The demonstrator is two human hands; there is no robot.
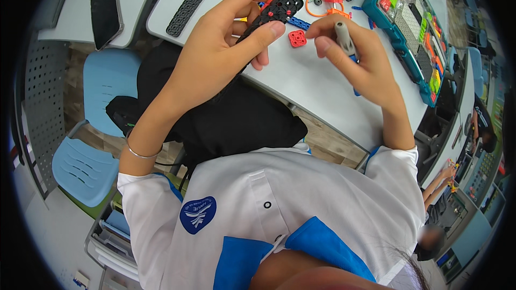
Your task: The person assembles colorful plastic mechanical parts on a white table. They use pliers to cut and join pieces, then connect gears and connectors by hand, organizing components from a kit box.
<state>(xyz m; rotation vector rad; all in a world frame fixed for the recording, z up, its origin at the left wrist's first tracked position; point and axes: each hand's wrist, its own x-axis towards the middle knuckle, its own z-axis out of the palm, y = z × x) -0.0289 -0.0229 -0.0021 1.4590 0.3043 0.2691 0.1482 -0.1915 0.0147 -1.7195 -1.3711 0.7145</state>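
My left hand (215,48) grips a black perforated building beam (282,8) dotted with small red pegs, tilted up over the table's near edge. Part of the beam is covered by my fingers. A grey and blue hand tool (344,37) is tucked in my right hand (365,56); its exact kind I cannot make out. The thumb and forefinger of that hand are apart, close to a red square connector block (297,38) lying on the white table (317,80). Behind the block lies a blue perforated beam (299,23).
Beyond my hands are an orange ring-shaped part (317,6) and several small pieces. A long black perforated strip (196,0) lies at the left. A teal case (398,32) of sorted parts stands right. A phone (107,12) rests on another table; blue chairs (102,88) stand left.
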